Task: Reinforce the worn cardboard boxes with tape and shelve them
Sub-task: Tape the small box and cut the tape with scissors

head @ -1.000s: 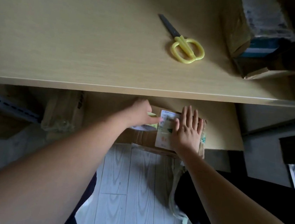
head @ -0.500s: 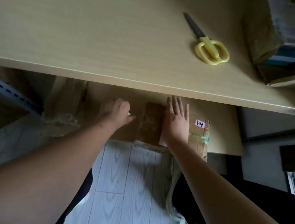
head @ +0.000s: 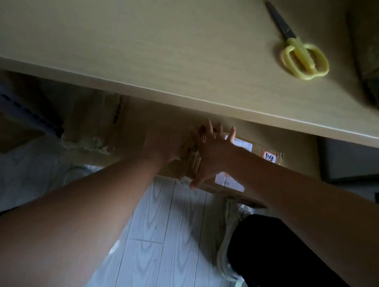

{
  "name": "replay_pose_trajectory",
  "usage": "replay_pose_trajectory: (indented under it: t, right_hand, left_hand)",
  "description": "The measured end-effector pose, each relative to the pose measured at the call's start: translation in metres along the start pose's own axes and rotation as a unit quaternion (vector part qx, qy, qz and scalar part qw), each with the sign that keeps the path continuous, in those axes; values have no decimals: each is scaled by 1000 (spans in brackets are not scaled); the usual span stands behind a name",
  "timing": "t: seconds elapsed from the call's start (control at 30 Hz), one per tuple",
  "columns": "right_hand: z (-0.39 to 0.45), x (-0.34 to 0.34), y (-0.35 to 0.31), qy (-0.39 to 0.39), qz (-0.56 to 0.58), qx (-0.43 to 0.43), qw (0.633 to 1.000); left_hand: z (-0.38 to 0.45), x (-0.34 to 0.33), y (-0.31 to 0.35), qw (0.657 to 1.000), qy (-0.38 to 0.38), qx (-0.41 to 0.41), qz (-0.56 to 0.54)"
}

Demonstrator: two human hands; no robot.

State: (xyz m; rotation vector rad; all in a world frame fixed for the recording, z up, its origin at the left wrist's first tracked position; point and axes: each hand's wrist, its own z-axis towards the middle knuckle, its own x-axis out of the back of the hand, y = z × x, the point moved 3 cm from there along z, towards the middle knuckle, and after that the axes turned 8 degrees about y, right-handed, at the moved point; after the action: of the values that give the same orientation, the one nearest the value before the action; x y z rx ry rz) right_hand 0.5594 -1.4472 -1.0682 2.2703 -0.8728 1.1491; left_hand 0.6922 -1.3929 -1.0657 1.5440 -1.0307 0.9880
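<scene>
Beneath the pale wooden worktop (head: 148,44), a cardboard box (head: 246,173) sits on a lower shelf. The right hand (head: 210,155) lies on it with fingers spread; the left hand (head: 164,145), blurred, touches it, its grasp unclear. Yellow-handled scissors (head: 300,52) rest above.

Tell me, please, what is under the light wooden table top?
Under the light wooden table top lies a brown cardboard box with white labels, and both hands reach onto it: right hand spread flat, left hand beside it. The table edge hides the box's far part.
</scene>
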Motion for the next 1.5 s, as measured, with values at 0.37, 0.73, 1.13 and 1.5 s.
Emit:
replay_pose_trajectory:
  t: [0.37,0.73,1.13,1.5]
  right_hand:
    - [-87,72,0,152,63,138,977]
    - [-145,81,45,232,165,155,946]
    - [-141,68,82,145,350,-249,892]
    - [-143,34,116,209,501,-331,772]
  left_hand:
    - [-53,115,8,958,-94,134,-235]
    - [-84,120,42,863,-162,188,-440]
    - [-61,106,119,832,-76,190,-516]
    - [-56,128,101,892,-135,144,-406]
